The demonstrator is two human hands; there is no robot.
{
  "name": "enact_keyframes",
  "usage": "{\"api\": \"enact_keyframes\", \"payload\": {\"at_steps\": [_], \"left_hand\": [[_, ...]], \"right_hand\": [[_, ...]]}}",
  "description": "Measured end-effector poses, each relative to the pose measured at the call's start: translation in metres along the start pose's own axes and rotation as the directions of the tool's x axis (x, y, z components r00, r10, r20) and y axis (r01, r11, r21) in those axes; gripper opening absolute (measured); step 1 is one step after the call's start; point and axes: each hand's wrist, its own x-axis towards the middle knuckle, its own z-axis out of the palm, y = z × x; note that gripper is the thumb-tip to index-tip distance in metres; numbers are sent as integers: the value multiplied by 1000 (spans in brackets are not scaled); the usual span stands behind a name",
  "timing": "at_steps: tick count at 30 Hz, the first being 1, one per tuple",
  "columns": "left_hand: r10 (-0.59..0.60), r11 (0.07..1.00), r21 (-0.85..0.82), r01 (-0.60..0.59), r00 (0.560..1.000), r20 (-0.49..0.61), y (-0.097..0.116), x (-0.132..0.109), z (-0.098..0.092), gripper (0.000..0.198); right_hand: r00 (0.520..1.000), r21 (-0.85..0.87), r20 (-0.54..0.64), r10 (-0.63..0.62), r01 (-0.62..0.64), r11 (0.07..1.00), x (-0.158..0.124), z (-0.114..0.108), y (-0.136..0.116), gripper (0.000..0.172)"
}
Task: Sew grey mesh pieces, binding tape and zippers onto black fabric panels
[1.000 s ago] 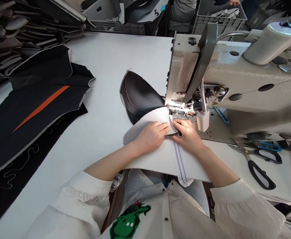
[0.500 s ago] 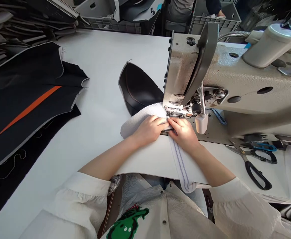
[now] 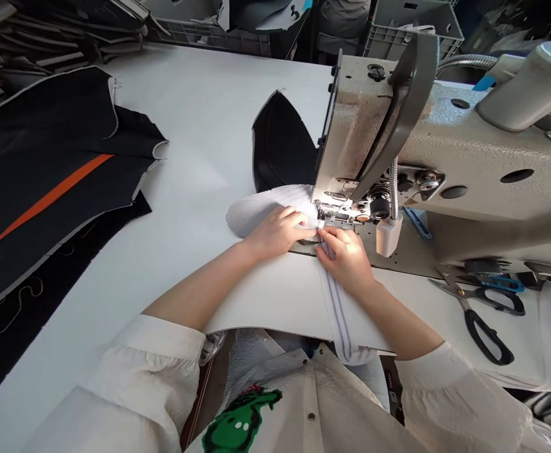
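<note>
Our left hand (image 3: 278, 231) lies flat and open on the grey mesh piece (image 3: 251, 212), with its fingertips pressing the mesh down just beside the presser foot (image 3: 325, 219) of the sewing machine (image 3: 445, 145). Our right hand (image 3: 348, 255) rests on the white striped strip (image 3: 339, 311), fingers drawn together at the foot. We cannot tell whether they pinch the strip or only press it.

Compared with a second ago, both hands sit closer to the foot. The black piece (image 3: 280, 148) joined to the mesh has gone further back behind the machine and stands steeper on the worktop (image 3: 200, 126). We judge that the seam has advanced under the needle. The strip runs from the foot back over the worktop edge to our lap.

Scissors (image 3: 485, 314) lie well apart on the right, and black panels with an orange stripe (image 3: 53, 189) lie on the left.
</note>
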Motion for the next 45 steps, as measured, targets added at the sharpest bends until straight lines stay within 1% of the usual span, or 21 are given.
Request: {"api": "enact_keyframes", "payload": {"at_steps": [6,9,12,18,21,25,28,31,34,36,38,40,42,43,45], "left_hand": [[-59,997,-50,57,997,-39,-21,13,8,51],[-67,996,-59,63,994,-83,-26,16,13,49],[-58,997,-57,53,993,-102,-26,15,14,49],[-77,996,-53,73,995,-68,-21,14,8,51],[-74,996,-56,71,995,-69,-20,12,7,51],[-95,992,-91,85,989,-116,-19,9,8,43],[-121,981,-174,91,978,-169,-18,8,8,34],[-148,965,-240,103,973,-179,-20,7,7,28],[-184,961,-235,146,971,-150,-23,7,8,29],[-209,961,-210,179,969,-131,-24,8,10,34],[-256,956,-176,234,960,-114,-22,12,12,41],[-335,937,-144,319,936,-105,-16,18,14,44],[-410,910,-116,399,907,-99,-6,24,13,45],[-432,900,-102,423,898,-89,-1,26,11,45],[-446,894,-70,443,894,-44,11,22,7,47]], "right_hand": [[999,-105,39,-14,18,994,2,1,-1,37],[999,-106,47,-11,16,994,1,1,-1,40],[999,-79,32,-19,22,997,0,0,0,40],[999,-75,29,-34,36,996,-1,0,0,35],[998,-72,31,-45,47,996,-2,1,0,33],[997,-76,44,-68,71,995,-2,-2,-3,34],[994,-90,71,-81,87,992,-2,-6,-7,36],[993,-68,23,-115,116,991,-2,-10,-10,32],[991,-47,-34,-130,129,991,-3,-10,-12,31],[995,-54,-24,-94,93,994,-2,-8,-13,36],[999,-70,-4,-32,32,997,-1,-5,-13,41],[1000,-94,11,24,-23,995,2,-2,-12,42],[998,-117,41,57,-52,992,4,-1,-10,36],[996,-125,64,64,-55,991,4,-2,-9,32],[991,-121,120,51,-37,992,0,-5,-7,29]]}}
